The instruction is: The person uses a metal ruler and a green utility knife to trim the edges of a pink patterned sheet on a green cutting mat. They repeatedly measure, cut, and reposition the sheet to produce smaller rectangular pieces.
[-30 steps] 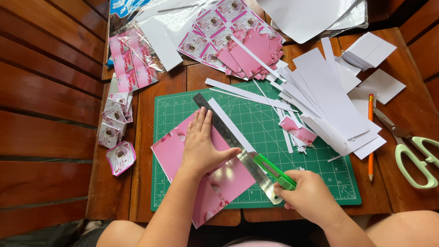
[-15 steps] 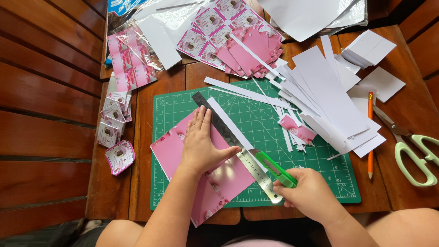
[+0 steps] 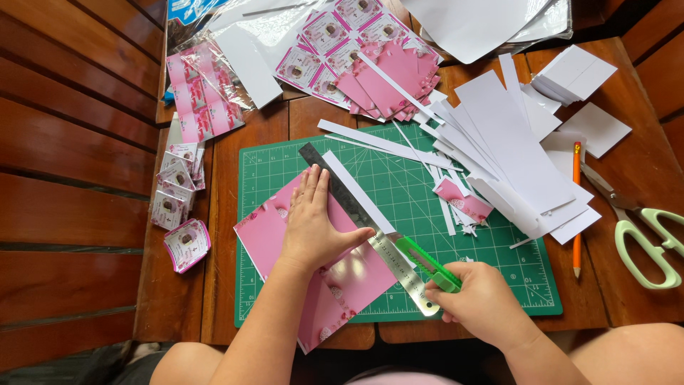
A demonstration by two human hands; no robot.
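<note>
Left hand [image 3: 311, 228], fingers spread flat, pins the metal ruler [image 3: 370, 228] on pink paper [image 3: 335, 285]; right hand [image 3: 484, 303] grips the green cutter [image 3: 427, 264]: keep blade against the ruler's edge.

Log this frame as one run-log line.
left hand: flat on metal ruler and pink sheet | right hand: gripping green utility knife at ruler edge | surface: green cutting mat

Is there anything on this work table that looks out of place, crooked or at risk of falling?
Mostly ordinary craft clutter. One thing stands out: the pink sheet under the left hand lies askew on the green cutting mat, its lower corner hanging past the table edge. White paper strips lie scattered across the mat's top.
</note>
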